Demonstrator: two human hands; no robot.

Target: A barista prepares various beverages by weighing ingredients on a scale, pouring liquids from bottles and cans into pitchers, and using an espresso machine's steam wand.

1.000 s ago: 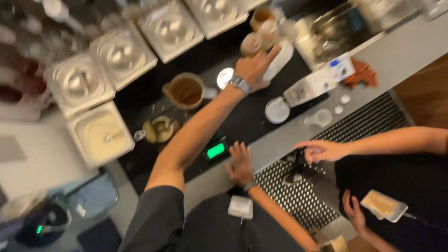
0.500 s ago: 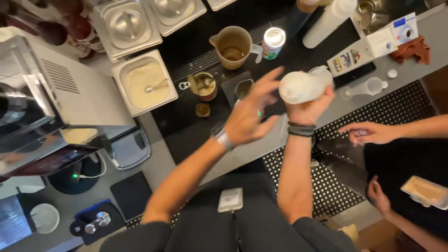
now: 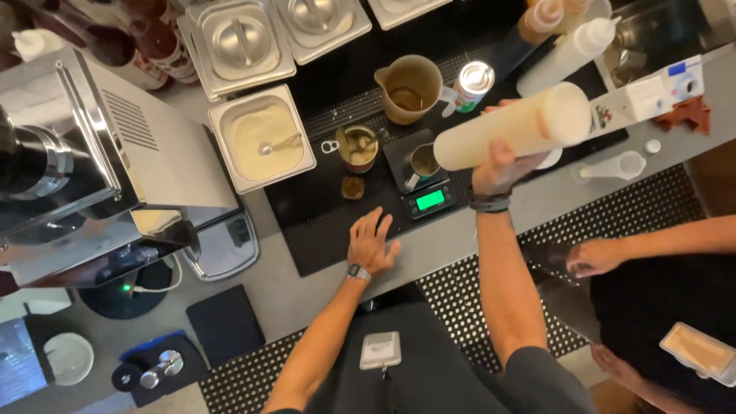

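Squeeze bottle (image 3: pixel 512 129), cream-coloured, lies tilted sideways in the right hand (image 3: pixel 498 170), clamped above a small metal cup (image 3: pixel 422 162) on a scale (image 3: pixel 426 192). Left hand (image 3: pixel 371 244) rests flat, fingers apart, on the surface (image 3: pixel 452 238). Overtilting could overshoot the cup.

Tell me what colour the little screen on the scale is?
Bright green. The scale's screen glows green under the small metal cup, seen best in the head view.

Café or drinks-bar counter. Landmark: black rubber bar mat (image 3: pixel 322 222). On it, a digital scale (image 3: pixel 426 195) and pitcher (image 3: pixel 410 88); behind it, lidded steel ingredient pans (image 3: pixel 238 42); to its left, a steel espresso machine (image 3: pixel 84 161).
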